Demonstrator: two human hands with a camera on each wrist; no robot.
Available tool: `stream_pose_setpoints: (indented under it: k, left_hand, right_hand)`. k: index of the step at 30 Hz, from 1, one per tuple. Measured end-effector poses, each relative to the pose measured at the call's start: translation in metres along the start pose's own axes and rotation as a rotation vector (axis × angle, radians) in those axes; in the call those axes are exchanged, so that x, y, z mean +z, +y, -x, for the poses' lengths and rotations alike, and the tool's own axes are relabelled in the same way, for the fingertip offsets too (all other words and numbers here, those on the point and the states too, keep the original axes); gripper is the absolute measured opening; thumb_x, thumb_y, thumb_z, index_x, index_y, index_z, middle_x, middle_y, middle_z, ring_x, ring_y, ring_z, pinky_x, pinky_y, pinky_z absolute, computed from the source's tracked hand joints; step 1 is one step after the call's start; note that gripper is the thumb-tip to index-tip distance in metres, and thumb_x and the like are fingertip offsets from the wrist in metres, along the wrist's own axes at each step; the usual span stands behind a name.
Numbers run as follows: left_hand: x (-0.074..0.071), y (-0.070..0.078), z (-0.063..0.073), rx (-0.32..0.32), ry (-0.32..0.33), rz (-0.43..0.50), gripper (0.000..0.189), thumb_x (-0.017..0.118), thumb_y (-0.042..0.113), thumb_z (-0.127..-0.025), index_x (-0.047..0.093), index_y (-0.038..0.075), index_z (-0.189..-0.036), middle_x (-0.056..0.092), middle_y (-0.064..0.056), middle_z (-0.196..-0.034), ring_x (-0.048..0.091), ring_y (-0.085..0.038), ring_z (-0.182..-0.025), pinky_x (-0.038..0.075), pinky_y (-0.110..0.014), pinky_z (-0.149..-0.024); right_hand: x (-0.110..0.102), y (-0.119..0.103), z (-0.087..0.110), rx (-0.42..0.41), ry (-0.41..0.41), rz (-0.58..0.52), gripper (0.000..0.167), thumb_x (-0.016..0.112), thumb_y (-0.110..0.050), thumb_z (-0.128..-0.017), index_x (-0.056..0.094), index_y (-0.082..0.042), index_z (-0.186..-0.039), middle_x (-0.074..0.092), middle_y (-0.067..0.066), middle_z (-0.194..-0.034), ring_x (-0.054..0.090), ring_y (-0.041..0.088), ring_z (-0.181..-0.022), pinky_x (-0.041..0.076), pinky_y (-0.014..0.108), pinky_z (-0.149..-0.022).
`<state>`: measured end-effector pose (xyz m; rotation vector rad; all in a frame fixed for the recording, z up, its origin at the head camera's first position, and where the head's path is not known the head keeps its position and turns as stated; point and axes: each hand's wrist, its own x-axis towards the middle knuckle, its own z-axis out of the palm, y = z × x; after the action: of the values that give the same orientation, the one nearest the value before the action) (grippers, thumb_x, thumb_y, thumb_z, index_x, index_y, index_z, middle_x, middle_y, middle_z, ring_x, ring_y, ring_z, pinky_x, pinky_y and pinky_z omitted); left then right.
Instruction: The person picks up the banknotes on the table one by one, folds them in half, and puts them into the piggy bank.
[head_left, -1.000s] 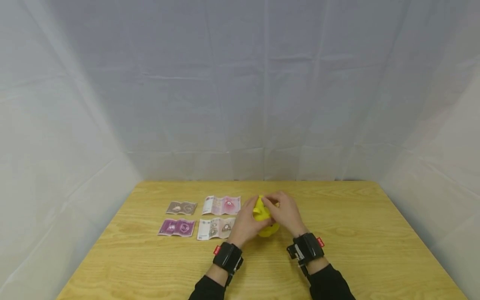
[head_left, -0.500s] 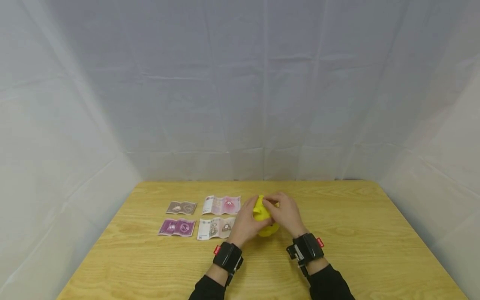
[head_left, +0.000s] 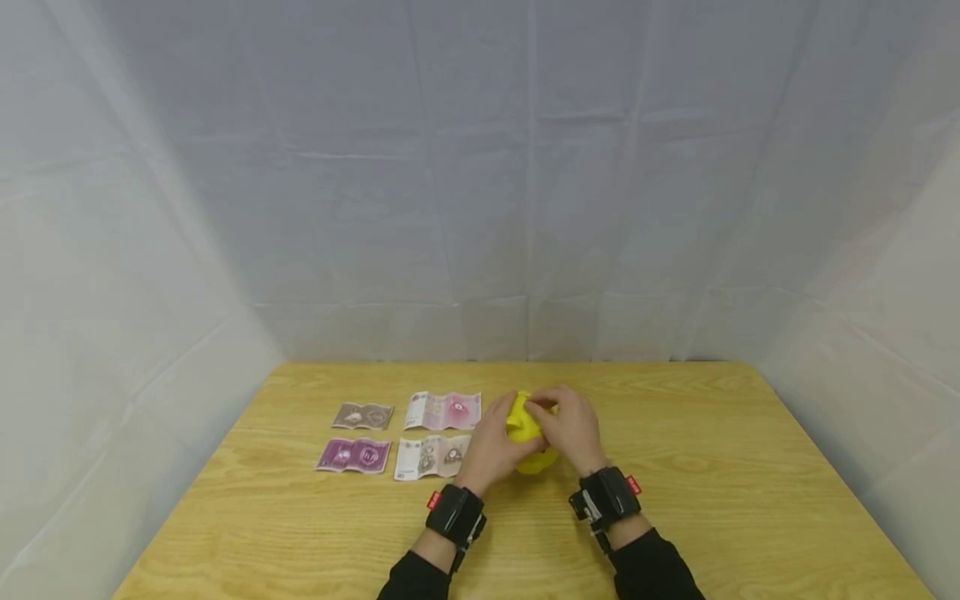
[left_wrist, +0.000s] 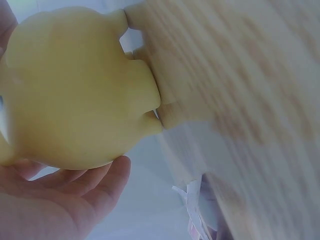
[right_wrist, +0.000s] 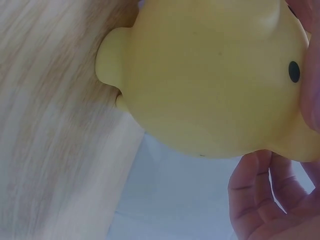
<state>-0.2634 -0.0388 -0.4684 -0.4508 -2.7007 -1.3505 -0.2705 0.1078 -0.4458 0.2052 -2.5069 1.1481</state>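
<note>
A round yellow piggy bank (head_left: 522, 427) stands on its short feet on the wooden table, partly hidden by both hands. My left hand (head_left: 491, 446) holds it round its left side, and in the left wrist view curved fingers (left_wrist: 107, 187) lie against its body. From the right, my right hand (head_left: 572, 425) reaches over the upper part, its fingertips close together near the top. The right wrist view shows a black eye (right_wrist: 294, 72), with fingers (right_wrist: 245, 185) curled at the far side of the head. Whether the right fingertips also pinch something small, I cannot tell.
Several creased banknotes lie left of the hands: a brown one (head_left: 363, 415), a purple one (head_left: 353, 455), a pink one (head_left: 442, 410) and a pale one (head_left: 427, 458) close to the left wrist. White sheeting (head_left: 487, 208) rises behind the wooden table (head_left: 712, 467) and at both sides.
My right wrist and forearm have shifted slightly to the left, the fingertips staying at the top of the piggy bank. The left hand and the banknotes stay where they were.
</note>
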Motion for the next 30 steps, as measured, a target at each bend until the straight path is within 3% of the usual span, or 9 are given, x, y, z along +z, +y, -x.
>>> stream_pose_setpoints:
  k: [16,24,30]
  left_hand:
    - [0.001,0.0,0.002,-0.022,-0.011,0.008,0.093,0.073,0.056,-0.081,0.035,0.009,-0.152,0.039,-0.014,-0.153,0.048,-0.03,-0.131,0.044,-0.049,-0.105]
    - [-0.011,-0.002,0.01,0.048,-0.03,0.016,0.086,0.074,0.05,-0.083,0.038,0.009,-0.149,0.046,-0.012,-0.147,0.054,-0.024,-0.117,0.05,-0.043,-0.093]
    - [-0.028,-0.009,0.017,0.06,-0.061,-0.037,0.083,0.075,0.05,-0.081,0.042,0.014,-0.148,0.049,-0.009,-0.147,0.048,-0.028,-0.132,0.041,-0.052,-0.108]
  right_hand:
    - [-0.007,0.008,0.007,-0.061,-0.006,-0.067,0.014,0.064,-0.017,-0.096,0.074,-0.01,-0.101,0.071,0.003,-0.097,0.065,0.017,-0.092,0.052,0.025,-0.067]
    - [-0.009,0.007,0.009,-0.061,-0.015,-0.096,0.016,0.063,-0.019,-0.097,0.075,-0.01,-0.103,0.072,0.003,-0.098,0.065,0.017,-0.091,0.053,0.025,-0.067]
    - [-0.009,0.001,0.01,-0.086,0.009,-0.076,0.017,0.065,-0.021,-0.096,0.075,-0.009,-0.102,0.073,0.005,-0.099,0.067,0.019,-0.091,0.057,0.034,-0.073]
